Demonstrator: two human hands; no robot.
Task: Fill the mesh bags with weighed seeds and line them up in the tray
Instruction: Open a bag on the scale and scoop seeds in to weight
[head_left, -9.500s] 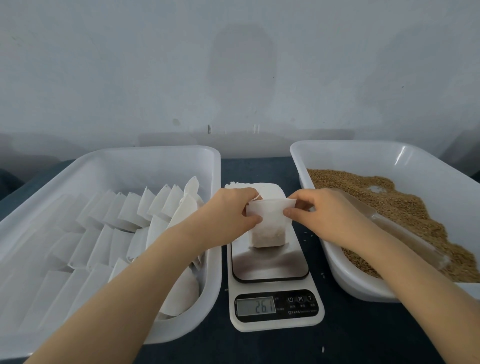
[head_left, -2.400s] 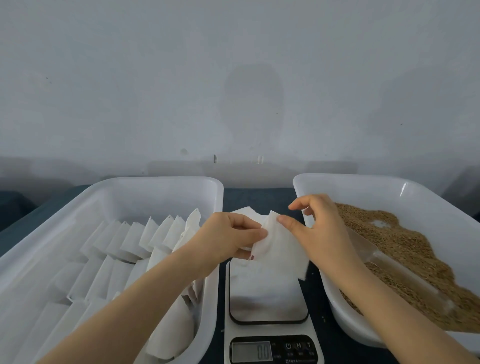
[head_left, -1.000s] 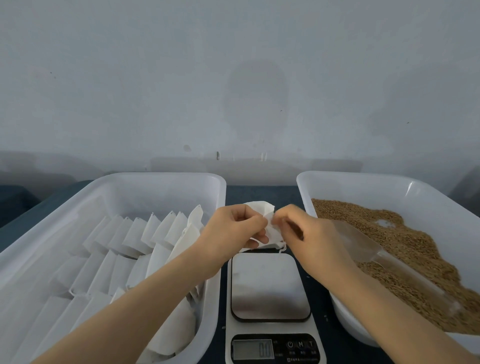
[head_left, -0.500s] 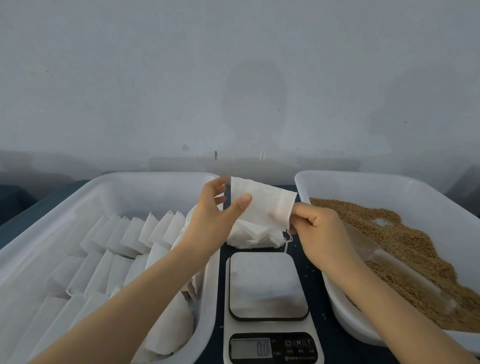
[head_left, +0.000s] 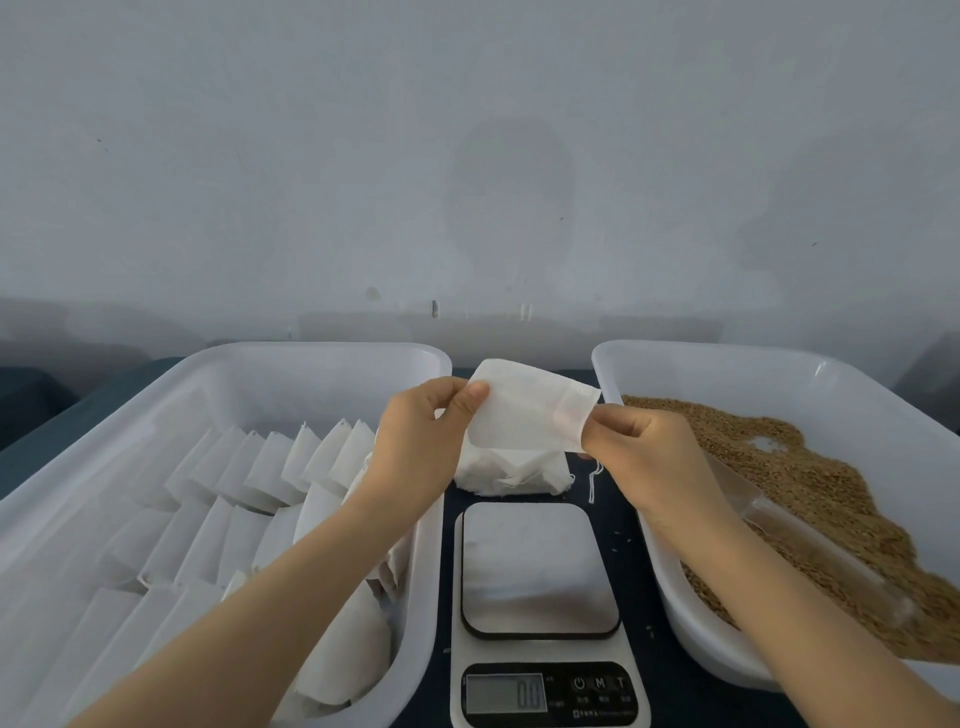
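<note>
Both hands, left hand (head_left: 415, 441) and right hand (head_left: 639, 447), pinch the limp, featherlight white mesh bag (head_left: 524, 415) at opposite edges; best opened at its hemmed mouth.

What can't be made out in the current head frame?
Head view only:
- Spare bag pile: count hidden behind the held bag.
- Filled bags in the left tray: near ones covered by the left forearm, others cut by the frame edge.
- Clear scoop: partly under the right forearm.
- Scale button labels: too small.
</note>
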